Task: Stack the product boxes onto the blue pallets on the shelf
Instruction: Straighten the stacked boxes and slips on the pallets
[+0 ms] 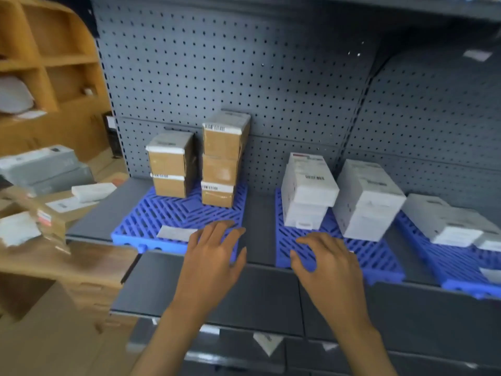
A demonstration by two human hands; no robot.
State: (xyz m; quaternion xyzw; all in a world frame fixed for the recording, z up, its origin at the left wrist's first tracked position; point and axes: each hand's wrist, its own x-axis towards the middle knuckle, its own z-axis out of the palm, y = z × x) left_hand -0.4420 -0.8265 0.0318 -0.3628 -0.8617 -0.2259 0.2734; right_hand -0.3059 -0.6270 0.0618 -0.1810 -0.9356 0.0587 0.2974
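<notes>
**Empty hands hover over half-stocked pallets**

Head view: a person's left hand and right hand are both empty, with fingers spread and loosely extended. They hang over the front of a grey shelf backed by pegboard. The left hand is above the near right corner of the left pallet, and the right hand is above the near left corner of the middle pallet. Whether either hand touches the plastic cannot be told.

Brown boxes stand at the back of the left pallet in two columns, one of two boxes and, just beside it, a taller one of three. A flat white pack lies at that pallet's front. White boxes sit in two piles on the middle pallet, and another lies flat on the right pallet. Loose boxes wait on the wooden desk at left, so the job looks partly done.

The likeliest trouble is a toppled column. The three-high brown column is narrow, and a sleeve or a fresh box brushing it could knock it over. The upper box of the nearer white pile appears to overhang the one beneath, so added weight might slide it off. Both nearer pallets reach the shelf's front lip, and pressing down there could tilt one.
</notes>
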